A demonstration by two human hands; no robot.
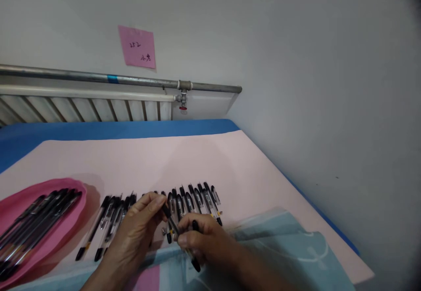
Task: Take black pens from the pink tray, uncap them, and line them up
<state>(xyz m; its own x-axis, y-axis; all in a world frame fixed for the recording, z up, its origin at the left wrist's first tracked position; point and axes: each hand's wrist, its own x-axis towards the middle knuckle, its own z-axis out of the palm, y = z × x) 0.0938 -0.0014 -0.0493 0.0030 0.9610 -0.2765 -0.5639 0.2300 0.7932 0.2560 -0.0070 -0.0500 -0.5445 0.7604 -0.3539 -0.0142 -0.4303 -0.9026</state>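
My left hand (136,234) and my right hand (205,243) meet low in the middle of the view, over a pink sheet (158,159). Both pinch one black pen (174,227): the left fingertips grip its upper end, and the right fingers close round its lower body, whose black tip sticks out below. Just behind the hands, a row of several black pens (194,199) lies side by side on the sheet. More pens (108,223) lie left of my left hand.
A pink tray (70,234) at the lower left holds several more black pens. A light blue patterned cloth (296,256) covers the near right. Behind the blue table edge (131,129) run a radiator and a metal pipe (98,78), with a pink note (137,47) on the wall.
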